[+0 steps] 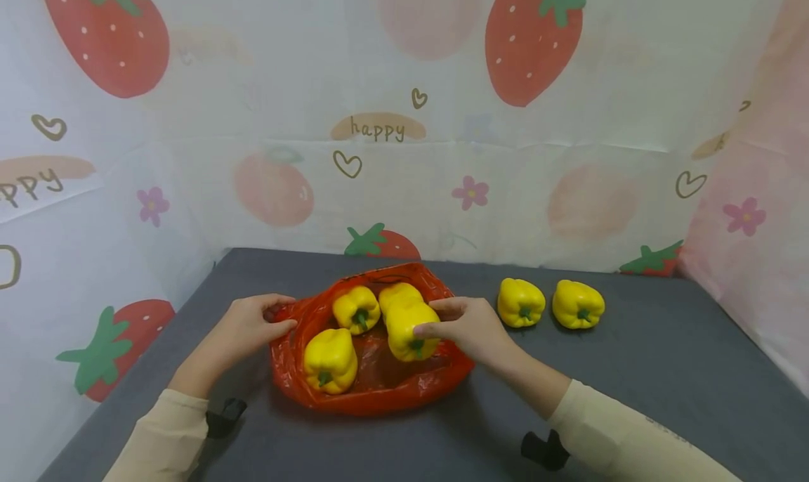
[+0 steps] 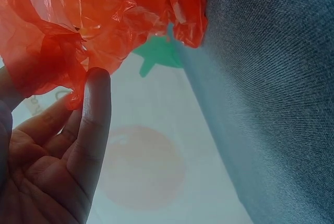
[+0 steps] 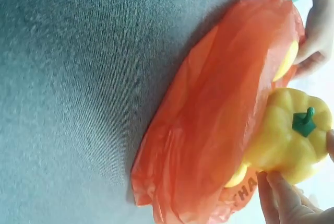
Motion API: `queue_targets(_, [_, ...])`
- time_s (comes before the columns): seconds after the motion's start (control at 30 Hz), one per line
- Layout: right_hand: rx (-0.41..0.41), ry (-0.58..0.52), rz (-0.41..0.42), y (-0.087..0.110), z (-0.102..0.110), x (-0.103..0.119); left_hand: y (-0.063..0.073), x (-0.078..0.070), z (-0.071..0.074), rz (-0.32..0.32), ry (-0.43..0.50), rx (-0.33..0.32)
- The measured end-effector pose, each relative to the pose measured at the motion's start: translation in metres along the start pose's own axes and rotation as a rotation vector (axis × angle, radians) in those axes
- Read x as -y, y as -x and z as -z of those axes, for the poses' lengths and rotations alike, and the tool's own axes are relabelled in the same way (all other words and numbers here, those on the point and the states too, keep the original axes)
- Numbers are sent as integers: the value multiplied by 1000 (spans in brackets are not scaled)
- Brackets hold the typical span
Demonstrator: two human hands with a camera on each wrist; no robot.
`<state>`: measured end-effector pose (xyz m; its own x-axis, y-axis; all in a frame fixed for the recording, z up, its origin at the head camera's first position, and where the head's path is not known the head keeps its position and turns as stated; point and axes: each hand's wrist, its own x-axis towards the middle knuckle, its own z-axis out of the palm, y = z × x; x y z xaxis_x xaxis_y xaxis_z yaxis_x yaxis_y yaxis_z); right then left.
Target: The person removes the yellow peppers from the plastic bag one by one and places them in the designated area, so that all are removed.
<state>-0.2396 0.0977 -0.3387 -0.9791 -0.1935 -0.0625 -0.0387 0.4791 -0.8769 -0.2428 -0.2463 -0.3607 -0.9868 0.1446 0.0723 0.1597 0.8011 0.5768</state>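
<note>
A red plastic bag [image 1: 379,401] lies with its mouth spread wide on the grey table. Its left rim is pinched between the thumb and fingers of my left hand [image 1: 249,324], and the left wrist view shows the thin film [image 2: 57,62] there. My right hand [image 1: 470,327] grips a yellow bell pepper [image 1: 407,327] over the bag's right side; its green stem [image 3: 304,123] shows in the right wrist view. Inside the bag sit a front-left pepper [image 1: 331,361], a back pepper [image 1: 357,309] and another pepper [image 1: 399,296] partly hidden behind the held one.
Two more yellow peppers, a nearer-in one [image 1: 521,303] and an outer one [image 1: 578,304], stand on the table [image 1: 657,369] right of the bag. A fabric backdrop [image 1: 392,201] printed with strawberries rises behind and along both sides.
</note>
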Motion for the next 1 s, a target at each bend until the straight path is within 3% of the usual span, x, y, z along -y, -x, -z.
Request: queue_targets(1.0, [-12, -8, -35, 11, 48, -1, 0, -1, 0, 7, 3, 16])
